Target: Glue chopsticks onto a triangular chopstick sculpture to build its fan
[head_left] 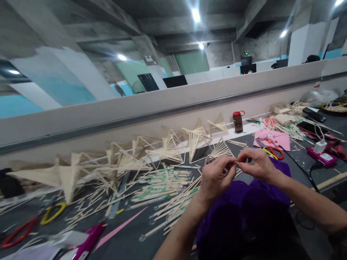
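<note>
Many sticks clutter the table

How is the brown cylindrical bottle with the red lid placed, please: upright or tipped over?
Upright: the brown cylindrical bottle has its base down and red lid on top.

Dim overall, ceiling lights flaring white above, streaks of glare, soft blur, stretched edges, bottom centre near black
</note>
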